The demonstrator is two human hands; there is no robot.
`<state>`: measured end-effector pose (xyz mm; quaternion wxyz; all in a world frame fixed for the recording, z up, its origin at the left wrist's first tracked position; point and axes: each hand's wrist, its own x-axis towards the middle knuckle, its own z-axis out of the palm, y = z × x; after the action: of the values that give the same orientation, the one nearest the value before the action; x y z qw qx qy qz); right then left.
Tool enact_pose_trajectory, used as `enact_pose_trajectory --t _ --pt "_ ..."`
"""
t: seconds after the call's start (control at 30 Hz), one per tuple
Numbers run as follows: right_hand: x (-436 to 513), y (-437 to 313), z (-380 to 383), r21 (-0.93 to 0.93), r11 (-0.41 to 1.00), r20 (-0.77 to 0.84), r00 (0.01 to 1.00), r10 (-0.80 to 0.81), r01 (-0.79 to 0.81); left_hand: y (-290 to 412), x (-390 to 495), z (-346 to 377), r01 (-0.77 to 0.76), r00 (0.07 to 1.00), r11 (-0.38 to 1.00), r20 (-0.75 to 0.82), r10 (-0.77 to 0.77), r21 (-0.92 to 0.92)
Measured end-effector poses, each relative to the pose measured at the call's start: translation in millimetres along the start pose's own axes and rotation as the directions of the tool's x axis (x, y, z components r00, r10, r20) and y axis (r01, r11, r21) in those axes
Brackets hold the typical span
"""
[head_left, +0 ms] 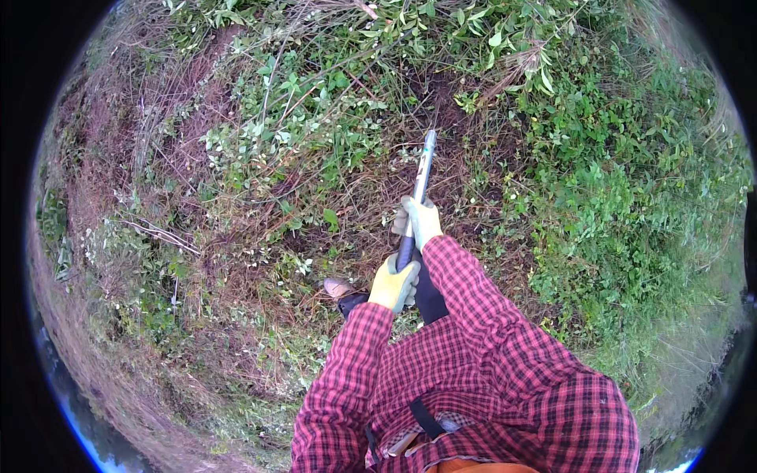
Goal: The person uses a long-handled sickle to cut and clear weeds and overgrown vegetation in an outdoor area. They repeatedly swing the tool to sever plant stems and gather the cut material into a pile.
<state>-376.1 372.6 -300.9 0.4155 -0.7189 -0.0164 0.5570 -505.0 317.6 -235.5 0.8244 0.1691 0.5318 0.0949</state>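
A long-handled tool [423, 168] with a silvery metal shaft points away from my body toward the undergrowth. Dark markings run along its shaft, and a dark blue grip [406, 251] covers the near end. My left hand [394, 285], in a yellow and grey work glove, is closed around the lower end of that grip. Farther up, my gloved right hand [421, 222] wraps around the shaft. Beyond the shaft's far end lies a dark patch of bare soil [440, 100]; whether a working head is fixed there cannot be made out.
Cut stems and dry stalks [349, 189] cover the ground ahead. Dense green plants [615, 201] grow at the right, and leafy branches [497, 35] lie at the top. My shoe [338, 288] rests on the litter left of my hands. Loose twigs [162, 233] lie farther left.
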Motion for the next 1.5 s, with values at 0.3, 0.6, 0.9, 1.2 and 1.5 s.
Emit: enact_pose_trajectory --t 0.3,0.6,0.9,1.2,1.5 --pt "45 73 -4 -0.294 0.920 -0.050 0.966 0.254 -0.258 -41 53 -12 0.162 0.966 0.985 -0.198 -0.169 -0.051" --pt "-120 136 47 0.245 0.819 0.339 0.837 0.430 -0.519 -95 -118 -88 0.121 0.844 0.932 -0.529 0.084 0.341" --pt "-46 55 -20 0.417 0.828 0.128 0.926 0.355 -0.375 -33 -30 2 -0.051 0.913 0.621 -0.215 0.347 0.782" --pt "-21 79 78 0.349 0.772 0.409 0.827 0.385 -0.531 10 -34 -76 0.170 0.843 0.507 -0.392 0.369 0.845" --pt "-156 94 153 0.113 0.632 0.771 0.469 0.431 -0.767 4 -206 -115 0.219 0.581 0.473 -0.503 0.640 0.854"
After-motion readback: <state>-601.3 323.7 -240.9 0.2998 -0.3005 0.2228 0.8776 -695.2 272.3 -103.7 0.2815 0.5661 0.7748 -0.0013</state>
